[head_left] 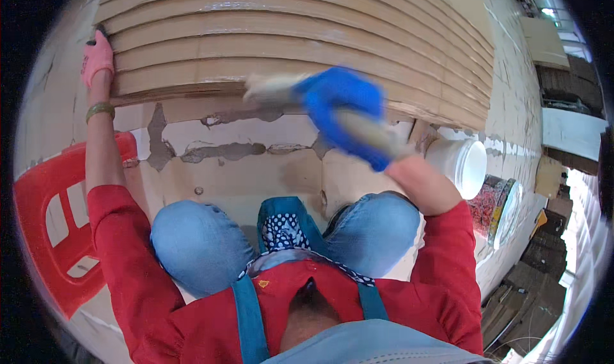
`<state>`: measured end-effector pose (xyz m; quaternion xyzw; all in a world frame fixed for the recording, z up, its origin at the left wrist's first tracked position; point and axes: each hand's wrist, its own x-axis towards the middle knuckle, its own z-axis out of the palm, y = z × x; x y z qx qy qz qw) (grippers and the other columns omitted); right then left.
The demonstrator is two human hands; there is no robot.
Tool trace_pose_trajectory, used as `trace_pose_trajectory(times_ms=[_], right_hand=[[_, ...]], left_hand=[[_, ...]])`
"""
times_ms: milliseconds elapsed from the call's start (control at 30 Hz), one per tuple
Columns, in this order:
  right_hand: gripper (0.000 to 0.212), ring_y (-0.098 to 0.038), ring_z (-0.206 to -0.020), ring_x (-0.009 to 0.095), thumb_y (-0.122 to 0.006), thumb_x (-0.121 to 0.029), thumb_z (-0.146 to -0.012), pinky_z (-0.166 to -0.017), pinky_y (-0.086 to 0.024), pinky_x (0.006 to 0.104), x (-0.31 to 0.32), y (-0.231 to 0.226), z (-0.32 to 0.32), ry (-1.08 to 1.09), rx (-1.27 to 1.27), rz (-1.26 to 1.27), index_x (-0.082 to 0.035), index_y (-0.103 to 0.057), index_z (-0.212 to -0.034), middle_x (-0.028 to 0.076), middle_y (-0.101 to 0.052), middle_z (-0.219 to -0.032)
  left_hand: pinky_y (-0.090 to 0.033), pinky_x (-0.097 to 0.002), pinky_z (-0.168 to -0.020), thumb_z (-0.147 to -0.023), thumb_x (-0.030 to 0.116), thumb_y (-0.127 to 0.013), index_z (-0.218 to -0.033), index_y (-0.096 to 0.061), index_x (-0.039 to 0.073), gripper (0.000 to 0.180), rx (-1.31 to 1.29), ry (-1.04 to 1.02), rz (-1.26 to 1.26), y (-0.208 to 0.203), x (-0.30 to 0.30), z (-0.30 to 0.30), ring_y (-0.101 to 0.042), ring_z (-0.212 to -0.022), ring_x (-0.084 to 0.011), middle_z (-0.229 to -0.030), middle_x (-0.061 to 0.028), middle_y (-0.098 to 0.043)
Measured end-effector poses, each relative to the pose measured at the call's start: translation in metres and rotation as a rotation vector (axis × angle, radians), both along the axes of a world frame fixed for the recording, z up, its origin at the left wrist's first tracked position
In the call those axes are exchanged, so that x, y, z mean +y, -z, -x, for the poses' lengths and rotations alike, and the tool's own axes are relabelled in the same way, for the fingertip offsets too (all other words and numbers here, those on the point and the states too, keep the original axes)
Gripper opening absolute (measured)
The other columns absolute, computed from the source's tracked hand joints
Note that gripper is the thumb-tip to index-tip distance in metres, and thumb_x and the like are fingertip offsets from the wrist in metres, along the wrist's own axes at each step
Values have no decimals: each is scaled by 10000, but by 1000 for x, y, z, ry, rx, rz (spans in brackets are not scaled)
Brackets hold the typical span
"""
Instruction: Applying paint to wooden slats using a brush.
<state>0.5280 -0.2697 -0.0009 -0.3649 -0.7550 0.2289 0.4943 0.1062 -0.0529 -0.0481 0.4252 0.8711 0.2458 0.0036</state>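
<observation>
A fanned stack of brown cardboard sheets (291, 36) lies in front of me, its overlapping edges forming long strips. Some strips shine as if wet. My left hand (97, 58), in a pink glove with dark fingertips, is closed at the stack's left edge; part of its fingers is hidden. Over the near edge, my right hand (345, 105) in a blue glove is wrapped round what looks like a brush (272, 89). Its pale head points left and its light handle comes out behind the glove toward my wrist. Motion smears this hand and brush.
A red plastic stool or chair (48, 223) stands at my left. To the right are a white bucket (470, 169) and a clear jar (495, 210) with red contents. Cardboard pieces (524, 277) lie farther right. The pale floor (256, 172) has worn, grey patches near my knees.
</observation>
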Motion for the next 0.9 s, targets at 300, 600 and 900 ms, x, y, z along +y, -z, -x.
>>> trace_pose_trajectory(times_ms=[300, 600, 900], right_hand=[[51, -539, -570, 228, -587, -43, -704, -552, -448, 299, 30, 6, 23, -40, -140, -78, -51, -578, -654, 95, -564, -653], [130, -530, -643, 82, -521, -74, -798, -604, -445, 242, 142, -31, -45, 339, 172, -35, -14, -592, -708, 41, -597, -723], [108, -539, -523, 207, -610, -144, -694, -487, -429, 302, 68, -9, 75, -6, -107, 100, -97, -582, -601, 67, -557, -579]], left_hand=[[-309, -380, -932, -764, 562, -315, -1181, -432, -5, 713, -4, -9, -80, 9, 6, 10, -429, -1114, -321, -1178, -207, -458], [-326, -381, -915, -764, 559, -328, -1175, -440, 16, 690, -32, -29, -73, -4, -1, -8, -442, -1102, -315, -1174, -176, -476], [-343, -389, -898, -772, 561, -325, -1168, -449, 32, 672, 11, -46, -73, -10, -13, -2, -462, -1080, -307, -1161, -176, -484]])
